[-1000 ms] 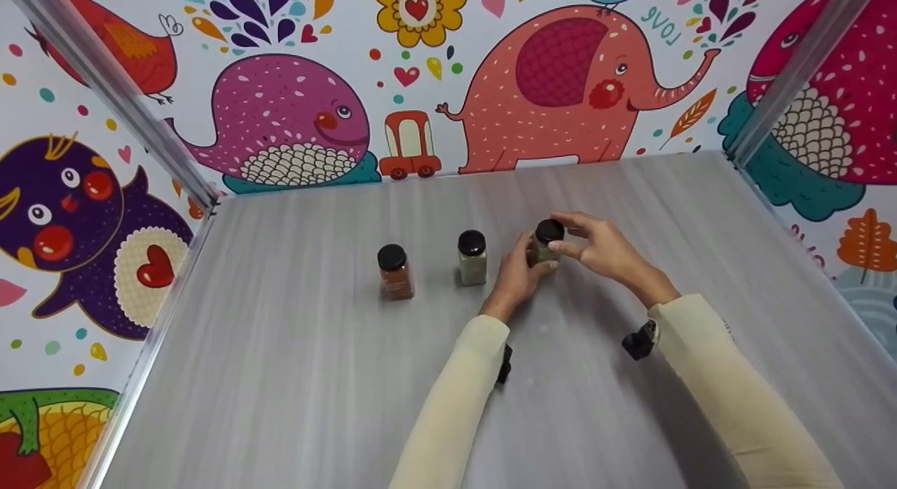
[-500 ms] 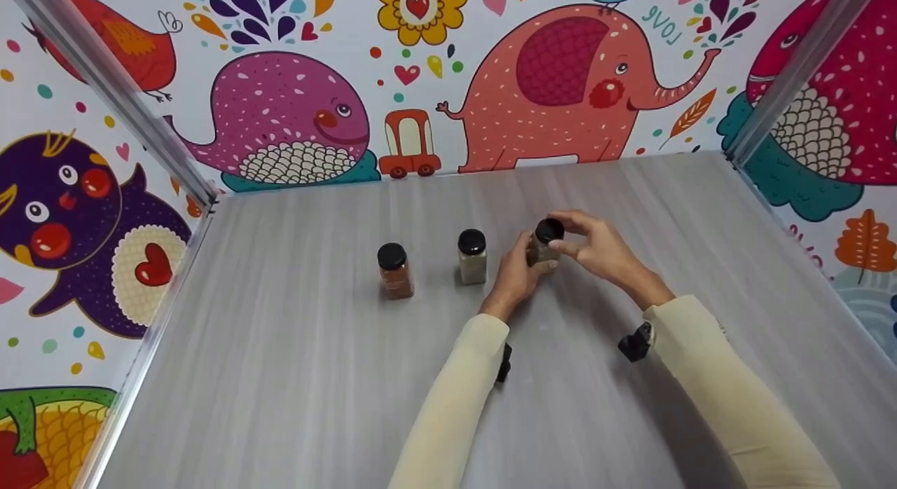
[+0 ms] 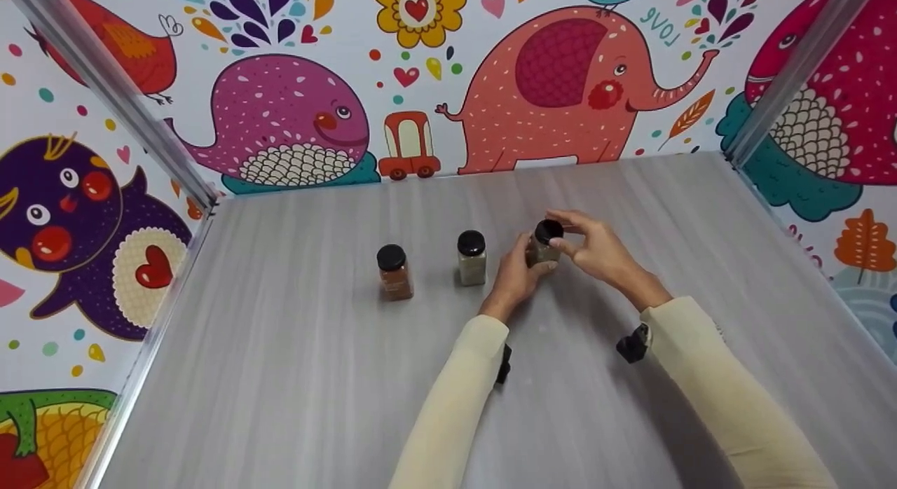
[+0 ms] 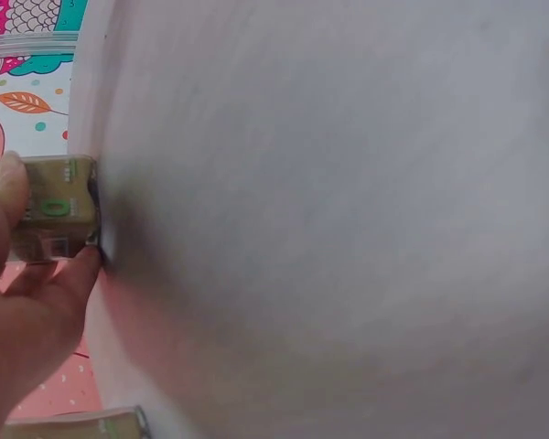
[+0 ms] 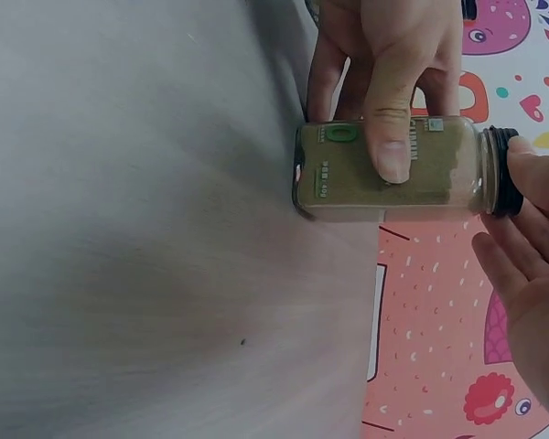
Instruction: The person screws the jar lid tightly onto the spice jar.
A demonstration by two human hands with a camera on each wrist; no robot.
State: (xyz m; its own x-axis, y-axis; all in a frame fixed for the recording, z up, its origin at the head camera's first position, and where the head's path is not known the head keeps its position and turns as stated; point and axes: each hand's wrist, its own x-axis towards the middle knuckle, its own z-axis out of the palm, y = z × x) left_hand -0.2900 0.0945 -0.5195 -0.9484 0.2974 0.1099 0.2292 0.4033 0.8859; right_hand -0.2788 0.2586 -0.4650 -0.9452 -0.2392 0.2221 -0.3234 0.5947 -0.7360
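A clear spice jar (image 5: pixel 444 187) of greenish-brown powder with a black lid (image 3: pixel 549 231) stands upright on the table, a green mark on its label. My left hand (image 3: pixel 517 275) grips the jar's body, thumb across its near side in the right wrist view. My right hand (image 3: pixel 604 251) pinches the black lid between thumb and fingers. Left of my left hand stands a second jar (image 3: pixel 473 268) of similar greenish powder, black lid on. Farther left is a jar of reddish-brown powder (image 3: pixel 397 284), also with a black lid.
The grey wood-grain table (image 3: pixel 294 363) backs onto a wall panel (image 3: pixel 420 76) printed with cartoon animals. Metal rails (image 3: pixel 799 76) run up the corners. Black cameras (image 3: pixel 634 345) sit at both wrists below the pale sleeves.
My right hand and forearm have shifted very slightly left at the lid. The left hand keeps its hold on the jar, and the other two jars stay where they were.
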